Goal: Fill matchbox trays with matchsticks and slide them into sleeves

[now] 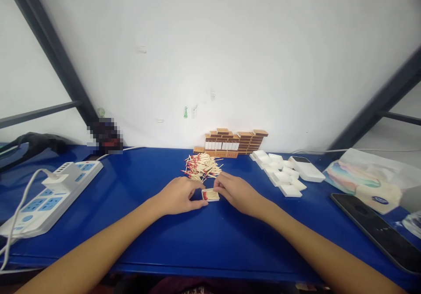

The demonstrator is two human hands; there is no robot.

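A small white matchbox tray (211,195) holding red-tipped matches lies on the blue table between my hands. My left hand (180,195) grips the tray's left end between thumb and fingers. At its right end, my right hand (235,192) has thumb and fingertips pinched together over the matches; what lies between them is too small to make out. Just behind the tray is a loose heap of matches (202,166), their heads mostly red. Brown matchboxes (250,141) stand stacked against the wall, and several white trays (279,176) lie to the right of the heap.
A white power strip (49,204) with a cable lies at the left. On the right are a white device (307,168), a tissue pack (365,180) and a black phone (378,230). Dark metal bars slant along both sides.
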